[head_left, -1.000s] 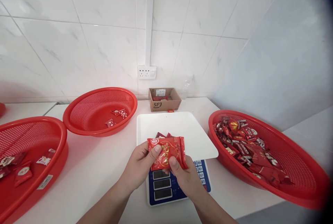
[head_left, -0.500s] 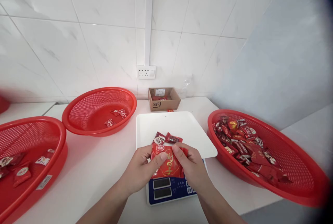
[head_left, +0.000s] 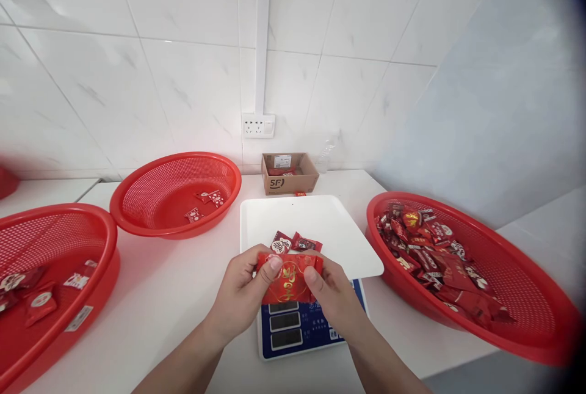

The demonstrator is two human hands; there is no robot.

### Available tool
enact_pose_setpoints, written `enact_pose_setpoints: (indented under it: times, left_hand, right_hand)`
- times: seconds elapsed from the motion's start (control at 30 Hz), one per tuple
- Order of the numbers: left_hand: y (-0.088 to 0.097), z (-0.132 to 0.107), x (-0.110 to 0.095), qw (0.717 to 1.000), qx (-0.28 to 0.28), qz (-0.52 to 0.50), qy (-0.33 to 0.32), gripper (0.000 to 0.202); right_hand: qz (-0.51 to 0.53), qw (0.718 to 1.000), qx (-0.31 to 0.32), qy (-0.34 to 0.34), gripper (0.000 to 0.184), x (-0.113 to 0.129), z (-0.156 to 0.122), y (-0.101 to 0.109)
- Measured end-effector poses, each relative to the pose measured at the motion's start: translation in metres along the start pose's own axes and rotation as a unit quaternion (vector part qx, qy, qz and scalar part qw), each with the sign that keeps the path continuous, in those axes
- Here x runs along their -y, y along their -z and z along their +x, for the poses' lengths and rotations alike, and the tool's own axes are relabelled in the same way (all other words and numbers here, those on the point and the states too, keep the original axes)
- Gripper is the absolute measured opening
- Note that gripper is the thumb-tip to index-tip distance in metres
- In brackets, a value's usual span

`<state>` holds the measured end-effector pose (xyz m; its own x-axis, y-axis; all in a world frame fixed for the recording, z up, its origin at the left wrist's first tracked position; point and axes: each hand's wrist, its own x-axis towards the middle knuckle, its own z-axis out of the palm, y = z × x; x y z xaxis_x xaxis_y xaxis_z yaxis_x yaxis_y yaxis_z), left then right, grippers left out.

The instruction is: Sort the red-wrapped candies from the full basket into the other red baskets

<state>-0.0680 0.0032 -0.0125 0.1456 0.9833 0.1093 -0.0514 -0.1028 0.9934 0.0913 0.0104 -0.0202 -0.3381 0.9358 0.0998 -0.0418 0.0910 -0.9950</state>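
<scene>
Between my two hands is a red packet [head_left: 289,281] with gold lettering, held above the front of a digital scale [head_left: 315,336]. My left hand [head_left: 245,290] grips its left end, thumb on the front face. The other end is pinched by my right hand [head_left: 333,290], its thumb also pressed on the front. Just beyond the packet, two small wrapped snacks lie on the scale's white pan [head_left: 315,217]: a dark red one with a white label [head_left: 281,243] and a red one [head_left: 306,243]. The packet covers part of the scale's display panel.
A red basket [head_left: 531,296] heaped with wrapped snacks stands right. On the left, a front basket [head_left: 98,296] and a rear basket [head_left: 137,198] hold a few packets each. Behind the scale is a small cardboard box [head_left: 293,184] against the tiled wall, below a socket [head_left: 259,126].
The red packet has shifted slightly left and tipped, so its front looks shorter now. Both thumbs have moved on its face. The snacks on the pan have stayed put.
</scene>
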Motion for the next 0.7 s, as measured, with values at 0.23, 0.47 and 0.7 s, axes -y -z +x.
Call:
enact_pose_setpoints:
  times: [0.23,0.47,0.7]
  left_hand:
    - [0.0007,-0.0020,-0.0003,0.999,-0.021,0.038,-0.031,0.035]
    - [-0.0019,-0.0024,0.0051,0.998,-0.041,0.028,-0.046,0.035]
    - [-0.0025,0.0032,-0.0002,0.998,0.049,-0.014,-0.023,0.033]
  right_hand:
    - [0.038,0.998,0.035,-0.035,0.028,-0.0010,-0.0024,-0.0032]
    - [0.003,1.000,0.017,0.012,0.027,0.0016,-0.0023,-0.0070]
    - [-0.049,0.991,-0.099,0.074,0.024,-0.0033,-0.0002,-0.0065]
